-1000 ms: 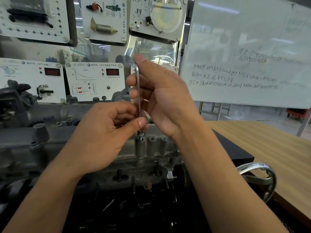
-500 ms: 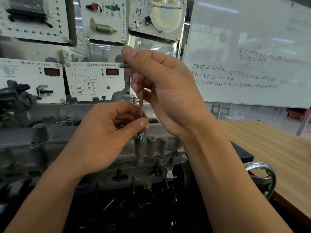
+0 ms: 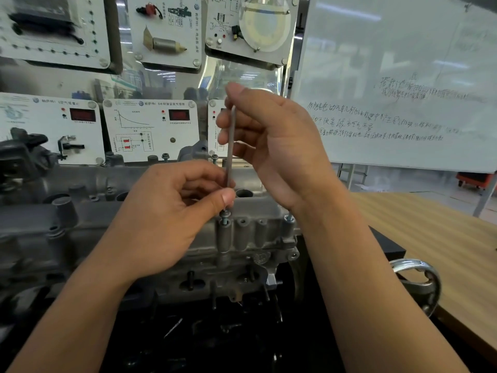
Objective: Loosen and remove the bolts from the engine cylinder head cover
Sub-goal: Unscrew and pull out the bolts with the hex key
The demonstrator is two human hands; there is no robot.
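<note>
1. Display panels with red readouts stand behind the cylinder head cover, left and middle.
2. Cylinder head cover: grey casting on top of the engine, running from frame left to centre.
3. Left hand is over the cover's front right part. Its thumb and curled fingers pinch the lower end of the thin metal tool.
4. Bolt sits at the cover's front edge near the right end. It is raised out of its boss, right under the tool tip. How loose it is, cannot tell.
5. Thin metal tool: grey rod, near upright above the cover, lower end on the bolt head.
6. Right hand is above the cover's right end. Its fingers curl round the tool's upper part, index tip at the top.
7. Second bolt is at the cover's front right corner, no hand on it.
8. Whiteboard with handwriting is behind and right of the cover.
9. Chrome handwheel is right of and below the cover, and the wooden table is beyond it.
</note>
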